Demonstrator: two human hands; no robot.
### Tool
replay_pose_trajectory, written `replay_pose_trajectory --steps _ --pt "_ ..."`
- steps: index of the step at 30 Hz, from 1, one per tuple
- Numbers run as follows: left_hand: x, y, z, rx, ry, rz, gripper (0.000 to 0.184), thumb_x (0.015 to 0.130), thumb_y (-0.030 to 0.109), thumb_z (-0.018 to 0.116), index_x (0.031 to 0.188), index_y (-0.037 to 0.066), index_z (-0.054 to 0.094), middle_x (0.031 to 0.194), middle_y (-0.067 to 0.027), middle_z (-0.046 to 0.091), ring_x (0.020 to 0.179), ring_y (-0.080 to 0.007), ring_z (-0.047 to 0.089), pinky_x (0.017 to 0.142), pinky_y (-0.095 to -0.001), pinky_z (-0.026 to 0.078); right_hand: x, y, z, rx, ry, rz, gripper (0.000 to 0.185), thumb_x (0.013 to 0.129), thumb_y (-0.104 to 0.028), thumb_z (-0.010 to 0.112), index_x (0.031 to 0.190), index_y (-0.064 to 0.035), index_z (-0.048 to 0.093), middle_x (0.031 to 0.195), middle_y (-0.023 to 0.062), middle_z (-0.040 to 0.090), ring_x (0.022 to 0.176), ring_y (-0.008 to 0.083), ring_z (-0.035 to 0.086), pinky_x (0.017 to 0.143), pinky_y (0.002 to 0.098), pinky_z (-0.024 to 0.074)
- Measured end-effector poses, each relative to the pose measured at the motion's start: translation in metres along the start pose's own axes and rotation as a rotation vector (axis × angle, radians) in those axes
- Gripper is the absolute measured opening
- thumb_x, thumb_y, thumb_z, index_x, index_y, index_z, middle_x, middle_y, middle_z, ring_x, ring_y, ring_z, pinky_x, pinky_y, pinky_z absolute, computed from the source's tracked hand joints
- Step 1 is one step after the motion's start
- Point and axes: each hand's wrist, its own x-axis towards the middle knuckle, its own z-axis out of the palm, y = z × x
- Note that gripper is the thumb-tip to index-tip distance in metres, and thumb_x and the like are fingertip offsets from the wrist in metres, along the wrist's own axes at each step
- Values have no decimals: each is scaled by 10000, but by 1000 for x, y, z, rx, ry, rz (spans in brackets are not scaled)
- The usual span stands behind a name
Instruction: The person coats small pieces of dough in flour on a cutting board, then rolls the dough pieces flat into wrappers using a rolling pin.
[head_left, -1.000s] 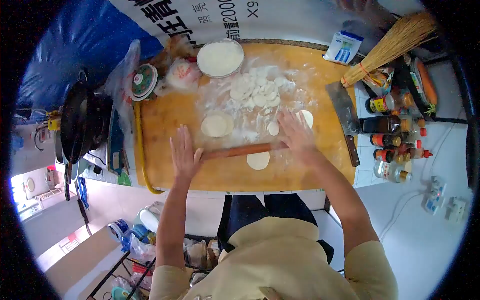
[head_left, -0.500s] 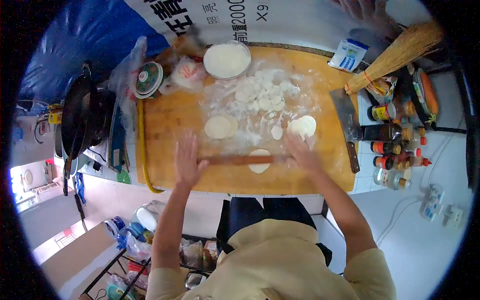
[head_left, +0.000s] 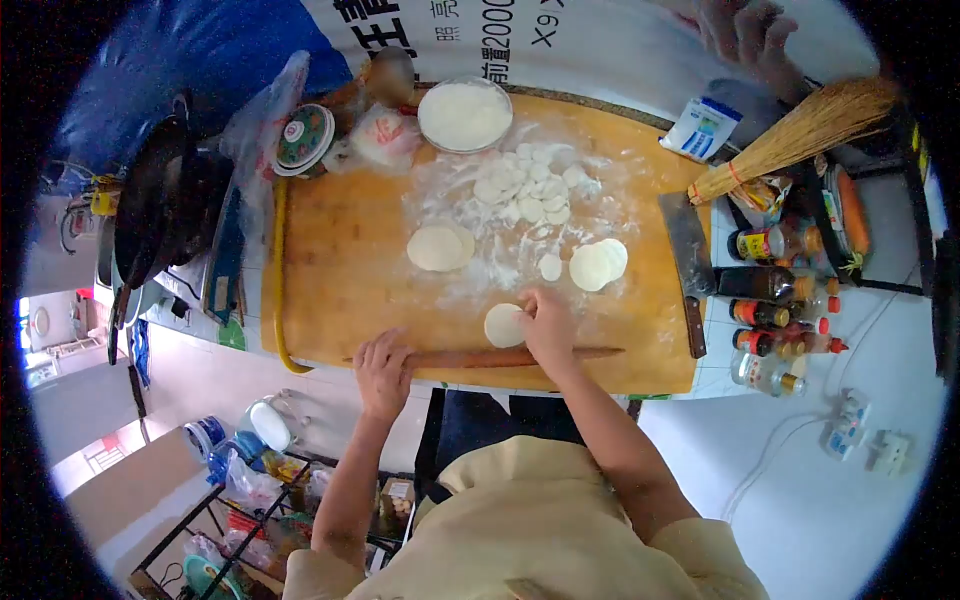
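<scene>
My left hand (head_left: pixel 384 372) curls over the left part of a tapered wooden rolling pin (head_left: pixel 470 358), which lies along the board's near edge. With fingers pinched, my right hand (head_left: pixel 548 325) grips the right edge of a thin round dough wrapper (head_left: pixel 503 326). The pin passes beneath my right wrist. Beyond that hand are a small dough disc (head_left: pixel 550 267) and a stack of rolled wrappers (head_left: pixel 598 266). Another pair of overlapping wrappers (head_left: pixel 436 249) rests to the left. Farther back, many small floured dough pieces (head_left: pixel 525 185) form a pile.
The wooden board (head_left: pixel 340 260) carries a bowl of flour (head_left: pixel 465 115) at the back and a cleaver (head_left: pixel 687 250) on its right side. A straw broom (head_left: pixel 790 135) and several sauce bottles (head_left: pixel 765 283) stand on the right. A wok (head_left: pixel 150 205) is at the left.
The rolling pin has come nearer to my body. My right hand has left the pin and pinched the wrapper's edge. My left hand has gone from flat to curled on the pin.
</scene>
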Motion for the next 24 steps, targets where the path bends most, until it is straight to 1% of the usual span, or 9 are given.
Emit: replay_pose_trajectory --steps 2,5,7,13,15,16,18,21,24 --pt "-3 4 1 4 51 5 178 706 92 656 883 94 640 1209 -66 589 1086 -280 549 930 -420 375 1 10 3 -25 -87 91 228 772 -92 702 974 -41 610 845 102 652 784 224 627 696 343 486" --pt "-8 10 0 -20 27 -35 210 692 86 660 901 102 650 1214 -64 587 1078 -276 550 933 -420 376 0 35 4 127 34 -120 161 794 -84 681 929 -34 609 784 73 647 750 160 619 665 314 480" --pt "-14 8 2 -32 35 -37 218 687 82 659 904 104 655 1212 -64 588 1076 -277 549 934 -420 377 0 29 -16 497 9 35 128 822 -59 645 940 -37 601 812 45 639 787 120 605 689 287 475" --pt "-19 5 3 -13 47 -40 217 686 71 649 900 95 662 1200 -69 587 1072 -282 545 940 -427 379 52 76 -74 546 214 2 157 859 -46 595 1014 -28 588 851 35 632 838 137 591 775 290 472" --pt "-16 6 1 -1 34 -39 212 688 73 648 899 92 661 1198 -73 586 1072 -284 544 942 -429 379 67 83 -78 178 484 -134 211 812 -66 649 1010 -14 598 927 107 655 914 225 627 807 348 489" --pt "-14 7 0 -13 34 -34 211 690 75 647 900 89 659 1200 -77 584 1072 -287 542 944 -433 379 71 81 -78 179 485 -134 211 812 -66 649 1010 -14 598 927 107 655 914 225 627 807 348 489" --pt "-11 10 -2 -22 28 -25 211 691 76 646 902 86 657 1201 -81 581 1073 -290 541 947 -437 378 72 73 -77 131 206 -159 254 785 -90 680 1024 -29 619 992 141 642 969 287 602 849 385 475" --pt "-7 15 -2 -29 -16 -24 217 693 74 638 908 89 652 1213 -85 574 1081 -296 535 949 -443 376 61 33 -58 -236 131 -276 252 766 -100 695 1003 -37 638 1050 149 621 944 315 588 845 399 475" --pt "-5 18 -2 -47 -17 -3 222 695 73 634 915 97 650 1222 -82 570 1088 -299 529 953 -449 372 55 17 -37 -255 146 -176 229 764 -60 659 993 -51 656 1003 136 618 957 324 565 830 409 462"
